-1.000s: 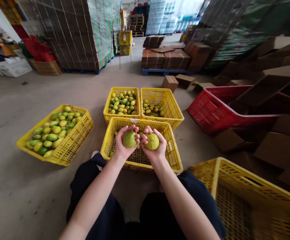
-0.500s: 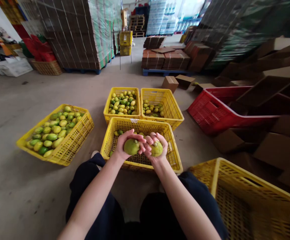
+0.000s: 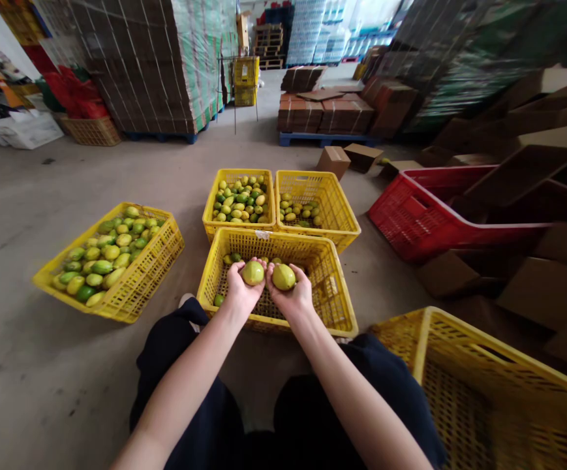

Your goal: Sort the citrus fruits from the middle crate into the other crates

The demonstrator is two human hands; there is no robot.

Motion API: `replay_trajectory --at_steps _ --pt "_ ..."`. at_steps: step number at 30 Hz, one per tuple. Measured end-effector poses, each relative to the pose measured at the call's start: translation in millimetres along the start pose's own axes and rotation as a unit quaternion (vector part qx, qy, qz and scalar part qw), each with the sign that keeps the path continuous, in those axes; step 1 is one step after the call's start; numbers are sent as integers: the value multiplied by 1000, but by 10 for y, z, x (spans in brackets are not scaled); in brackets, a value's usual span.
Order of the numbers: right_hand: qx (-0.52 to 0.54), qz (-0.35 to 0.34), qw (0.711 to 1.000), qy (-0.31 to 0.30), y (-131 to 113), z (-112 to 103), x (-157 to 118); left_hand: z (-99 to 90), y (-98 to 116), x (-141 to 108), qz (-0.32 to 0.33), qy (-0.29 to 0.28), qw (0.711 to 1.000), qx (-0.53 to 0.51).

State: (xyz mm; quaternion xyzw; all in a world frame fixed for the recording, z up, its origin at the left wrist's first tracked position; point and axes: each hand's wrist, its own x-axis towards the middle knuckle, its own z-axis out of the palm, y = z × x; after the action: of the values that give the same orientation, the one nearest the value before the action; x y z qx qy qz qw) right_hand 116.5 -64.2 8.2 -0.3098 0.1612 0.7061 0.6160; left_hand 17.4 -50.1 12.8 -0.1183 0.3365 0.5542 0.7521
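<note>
A yellow-green lemon point(image 3: 252, 273) rests in my left hand point(image 3: 240, 294), the fingers curled round its far side. In my right hand point(image 3: 299, 300) lies a second lemon point(image 3: 284, 278), cupped the same way. Both hands are side by side, palms up, above a yellow plastic crate point(image 3: 339, 281). A few lemons lie inside that crate, partly hidden behind my hands. Behind it stand two more yellow crates: the left one holds many green and yellow lemons point(image 3: 239, 202), the right one fewer lemons point(image 3: 300, 212).
At the left, a tilted yellow crate point(image 3: 151, 274) is full of lemons point(image 3: 102, 261). A large yellow crate point(image 3: 483, 365) stands close at my right. Beyond it are a red crate point(image 3: 405, 215) and loose cardboard boxes point(image 3: 547, 281). Flattened cartons point(image 3: 322, 114) lie stacked on a blue pallet.
Both hands have turned more palm-up and drawn slightly lower and to the left. The lemons have rolled over in them, showing their smooth sides instead of the stem ends.
</note>
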Motion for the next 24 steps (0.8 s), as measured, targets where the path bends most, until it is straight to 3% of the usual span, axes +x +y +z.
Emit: replay_trajectory --at_steps 4,12,16,19,24 --pt "14 6 1000 14 24 19 -5 -19 -26 32 4 11 1000 -4" --pt "-55 -3 994 -91 -59 27 -76 57 37 -97 -36 -58 995 -73" --pt "-71 -26 992 -98 -53 32 -96 97 57 -158 -22 -86 993 -78" --pt "-72 2 991 -111 -62 34 -99 93 63 -191 -30 -91 992 -85" --pt "-114 22 989 -93 -83 12 -64 46 47 -159 -32 -92 995 1"
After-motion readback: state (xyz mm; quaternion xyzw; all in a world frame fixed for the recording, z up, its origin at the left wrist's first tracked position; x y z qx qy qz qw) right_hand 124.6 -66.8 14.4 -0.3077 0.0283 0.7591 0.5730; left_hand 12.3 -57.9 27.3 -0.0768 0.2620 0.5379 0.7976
